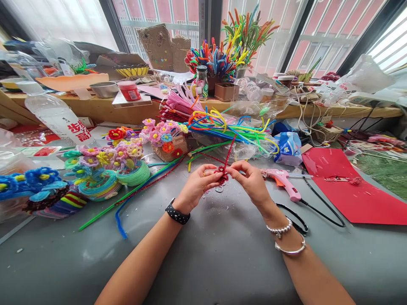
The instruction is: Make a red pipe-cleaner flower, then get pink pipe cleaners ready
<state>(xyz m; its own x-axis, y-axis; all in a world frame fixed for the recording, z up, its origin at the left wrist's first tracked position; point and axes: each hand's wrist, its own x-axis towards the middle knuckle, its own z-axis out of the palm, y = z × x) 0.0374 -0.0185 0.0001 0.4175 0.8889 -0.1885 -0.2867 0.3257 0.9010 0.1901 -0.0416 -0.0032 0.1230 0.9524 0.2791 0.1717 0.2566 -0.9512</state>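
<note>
Head view: grey tabletop (203,262), windows (178,10)

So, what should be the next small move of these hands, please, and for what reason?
Probably the right hand should bend the straight length of the red glittery stem down toward its curled part, while the left hand steadies it. Both hands' fingertips are at the curled part, and the straight length stands up free.
</note>
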